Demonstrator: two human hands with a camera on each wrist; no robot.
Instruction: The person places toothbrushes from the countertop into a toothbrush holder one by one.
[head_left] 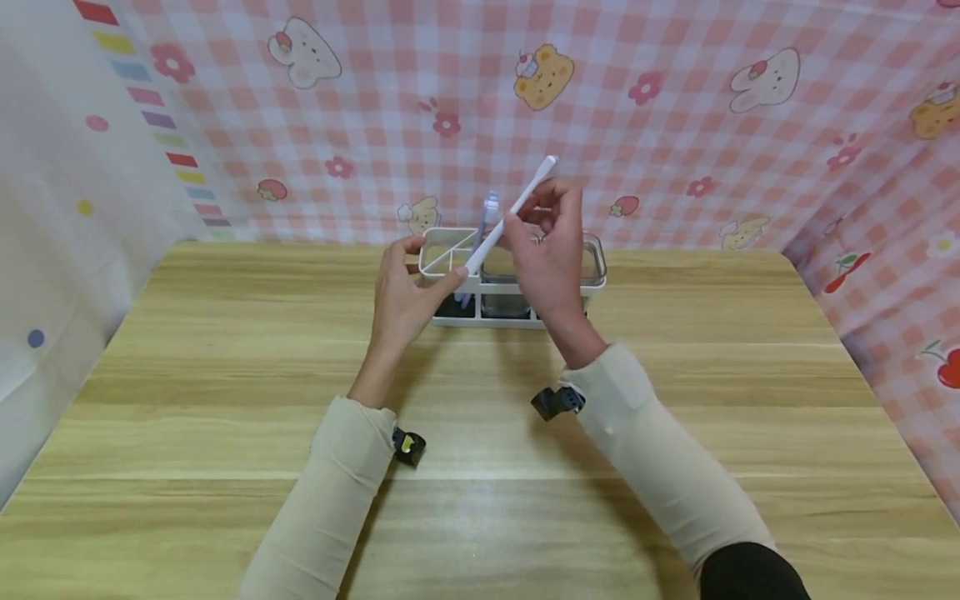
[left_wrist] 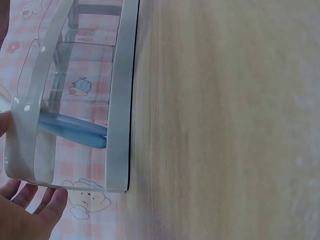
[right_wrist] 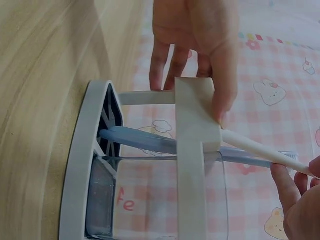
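Note:
A white toothbrush holder (head_left: pixel 542 322) with an open frame stands at the table's back edge. My left hand (head_left: pixel 405 296) grips its left end, thumb at the front of the top rim and fingers round the far side. Between thumb and fingers, my right hand (head_left: pixel 553 258) pinches a slim white toothbrush (head_left: pixel 491 240). It slants, with its lower end at the holder's top rim beside my left thumb. Two pale blue toothbrushes (right_wrist: pixel 145 140) stand in the holder's left part, bristles up. A clear cup (right_wrist: pixel 150 195) fills the part to their right, partly hidden by my right hand in the head view.
The holder stands on a wood-grain table (head_left: pixel 480 500). Right behind it hangs a pink checked cloth (head_left: pixel 390 108) with cartoon animals. A white cloth (head_left: pixel 52 208) hangs at the left, and patterned cloth closes the right side.

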